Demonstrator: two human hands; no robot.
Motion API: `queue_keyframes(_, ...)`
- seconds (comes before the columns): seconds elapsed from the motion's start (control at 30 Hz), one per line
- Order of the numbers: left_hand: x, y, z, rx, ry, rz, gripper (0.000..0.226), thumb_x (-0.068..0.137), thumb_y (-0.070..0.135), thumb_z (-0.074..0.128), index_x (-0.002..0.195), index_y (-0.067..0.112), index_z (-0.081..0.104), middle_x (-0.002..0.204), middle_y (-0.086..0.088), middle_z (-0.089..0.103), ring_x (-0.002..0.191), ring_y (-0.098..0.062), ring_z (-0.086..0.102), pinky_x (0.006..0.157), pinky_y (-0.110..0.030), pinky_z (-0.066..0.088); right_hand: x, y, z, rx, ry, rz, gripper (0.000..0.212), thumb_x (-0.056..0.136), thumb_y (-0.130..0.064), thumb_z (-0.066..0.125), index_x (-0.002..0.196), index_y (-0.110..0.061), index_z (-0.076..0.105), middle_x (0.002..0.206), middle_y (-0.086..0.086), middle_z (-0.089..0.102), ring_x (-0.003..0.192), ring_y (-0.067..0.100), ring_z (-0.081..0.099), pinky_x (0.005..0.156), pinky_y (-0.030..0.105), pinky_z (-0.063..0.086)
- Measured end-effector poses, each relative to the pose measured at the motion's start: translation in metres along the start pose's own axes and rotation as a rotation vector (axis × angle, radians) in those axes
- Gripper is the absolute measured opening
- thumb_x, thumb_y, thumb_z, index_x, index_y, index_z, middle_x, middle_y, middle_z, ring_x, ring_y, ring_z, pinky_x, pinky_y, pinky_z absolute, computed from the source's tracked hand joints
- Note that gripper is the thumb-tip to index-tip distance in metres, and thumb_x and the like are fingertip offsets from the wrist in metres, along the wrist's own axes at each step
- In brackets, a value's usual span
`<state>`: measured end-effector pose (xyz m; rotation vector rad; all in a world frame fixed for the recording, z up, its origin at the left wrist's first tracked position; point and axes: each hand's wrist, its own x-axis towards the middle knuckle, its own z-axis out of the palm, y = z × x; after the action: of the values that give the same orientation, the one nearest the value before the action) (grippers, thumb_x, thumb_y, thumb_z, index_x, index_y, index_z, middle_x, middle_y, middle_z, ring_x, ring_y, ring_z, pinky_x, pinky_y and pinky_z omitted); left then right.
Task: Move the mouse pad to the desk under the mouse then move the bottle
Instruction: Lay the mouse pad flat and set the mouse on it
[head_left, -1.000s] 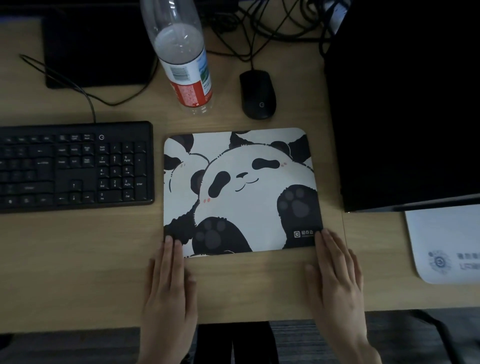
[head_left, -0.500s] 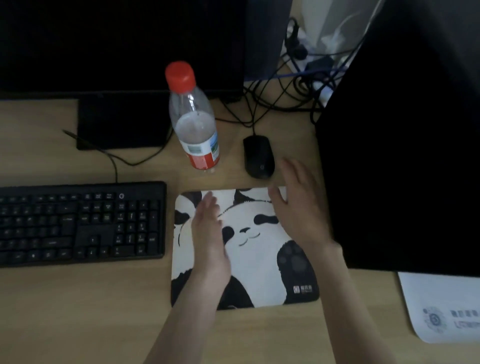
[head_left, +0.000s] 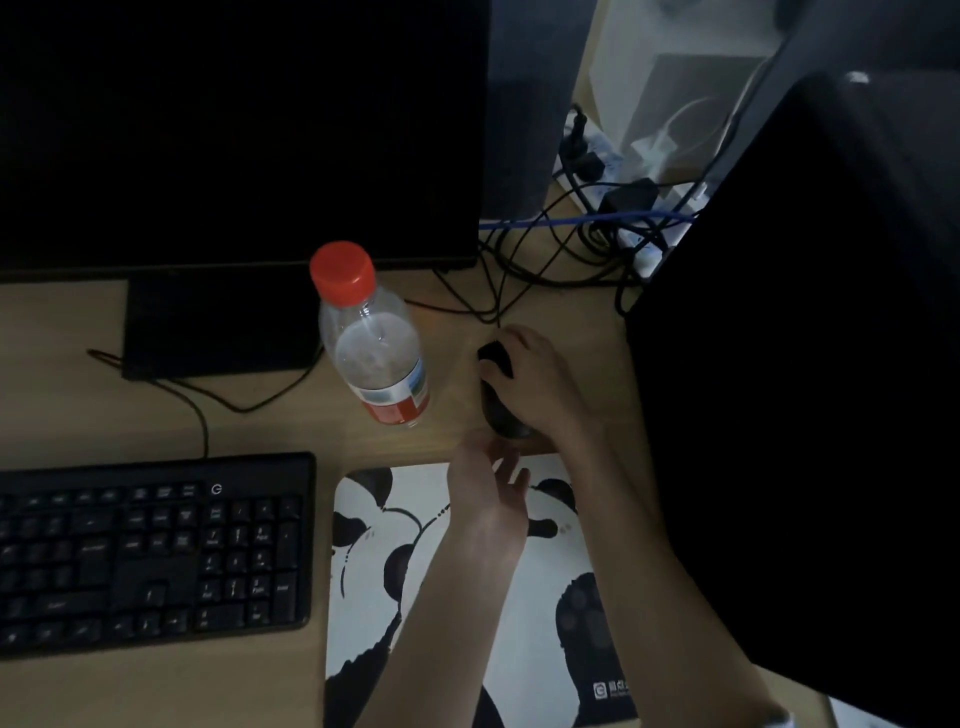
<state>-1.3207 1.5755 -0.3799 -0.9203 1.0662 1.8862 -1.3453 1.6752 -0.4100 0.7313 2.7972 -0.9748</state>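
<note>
right hand (head_left: 540, 384) – we see it wrapped over the mouse (head_left: 498, 410) | left hand (head_left: 488, 499) – fingers spread, holding nothing, above panda mouse pad's (head_left: 363, 561) far edge

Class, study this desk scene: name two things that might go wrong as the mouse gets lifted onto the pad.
1. The right hand covers the mouse, whose cable runs into tangled cables; it may snag.
2. The upright bottle stands just left of the mouse; the left hand could knock it toward the keyboard.
</note>
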Motion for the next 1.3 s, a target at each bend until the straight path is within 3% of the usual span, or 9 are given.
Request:
queue_keyframes(0.1,0.006,0.001,0.006,0.019,0.002,0.031,0.045,0.088,0.005,0.038,0.133,-0.001,0.036,0.125,-0.022,0.054,0.108,-0.029,0.052,0.095,-0.036,0.036,0.003,0.003,0.001,0.058,0.041,0.003,0.049,0.093,-0.029,0.042,0.136,-0.007,0.033,0.146,0.013,0.033,0.133,0.025,0.027,0.107,0.033,0.024)
queue_keyframes(0.2,0.011,0.002,0.008,-0.03,0.004,0.05,0.044,0.091,0.006,0.036,0.134,-0.002,0.034,0.141,-0.023,0.042,0.128,-0.032,0.042,0.098,-0.034,0.036,0.002,0.005,0.004,0.084,0.069,0.006,0.047,0.092,-0.028,0.042,0.133,-0.006,0.037,0.14,0.013,0.038,0.127,0.025,0.03,0.101,0.032,0.03)
queue_keyframes(0.33,0.009,-0.001,0.004,-0.052,0.041,0.09,0.048,0.091,0.002,0.032,0.136,-0.005,0.017,0.146,-0.029,0.019,0.133,-0.029,0.036,0.108,-0.031,0.028,-0.005,0.006,0.005,0.123,0.087,0.02,0.046,0.092,-0.028,0.042,0.133,-0.007,0.04,0.136,0.012,0.04,0.124,0.024,0.031,0.097,0.03,0.032)
queue_keyframes(0.43,0.001,-0.004,-0.004,0.018,0.036,0.079,0.042,0.092,0.003,0.033,0.133,-0.009,0.031,0.139,-0.032,0.037,0.113,-0.026,0.054,0.105,-0.03,0.032,-0.015,0.003,0.005,0.139,0.108,0.023,0.045,0.092,-0.029,0.042,0.132,-0.008,0.04,0.136,0.011,0.041,0.124,0.022,0.031,0.094,0.028,0.031)
queue_keyframes(0.5,-0.01,-0.006,-0.013,0.043,0.024,0.077,0.03,0.091,0.005,0.038,0.116,-0.005,0.052,0.108,-0.021,0.06,0.101,-0.026,0.056,0.095,-0.031,0.041,-0.026,0.0,0.005,0.145,0.126,0.017,0.045,0.092,-0.029,0.042,0.132,-0.008,0.04,0.135,0.011,0.041,0.124,0.022,0.031,0.094,0.028,0.03)
queue_keyframes(0.57,-0.023,-0.009,-0.024,0.055,0.026,0.079,0.021,0.089,0.007,0.044,0.101,0.002,0.059,0.091,-0.011,0.061,0.089,-0.019,0.057,0.089,-0.029,0.045,-0.04,-0.004,0.006,0.138,0.14,0.006,0.044,0.093,-0.029,0.042,0.132,-0.008,0.041,0.135,0.011,0.041,0.124,0.021,0.031,0.094,0.027,0.03)
queue_keyframes(0.77,-0.057,-0.025,-0.072,0.03,0.094,0.086,0.017,0.088,0.007,0.046,0.084,0.005,0.063,0.092,-0.011,0.063,0.094,-0.021,0.058,0.091,-0.031,0.045,-0.092,-0.019,0.022,0.166,0.064,-0.054,0.041,0.094,-0.03,0.039,0.131,-0.012,0.043,0.133,0.006,0.043,0.124,0.016,0.032,0.093,0.02,0.026)
queue_keyframes(1.0,-0.071,-0.041,-0.12,-0.011,0.111,0.042,0.017,0.087,0.007,0.046,0.095,0.002,0.06,0.101,-0.015,0.062,0.098,-0.021,0.057,0.09,-0.033,0.039,-0.135,-0.02,0.044,0.171,0.021,-0.081,0.037,0.095,-0.024,0.037,0.13,-0.015,0.046,0.131,0.002,0.048,0.122,0.013,0.034,0.085,0.006,0.017)
queue_keyframes(1.3,-0.076,-0.041,-0.134,-0.014,0.096,-0.006,0.018,0.088,0.005,0.043,0.086,-0.002,0.059,0.095,-0.016,0.061,0.092,-0.023,0.056,0.093,-0.036,0.039,-0.147,-0.016,0.05,0.054,-0.04,-0.069,0.037,0.095,-0.025,0.036,0.129,-0.017,0.045,0.136,-0.001,0.045,0.127,0.015,0.029,0.1,0.022,0.021)
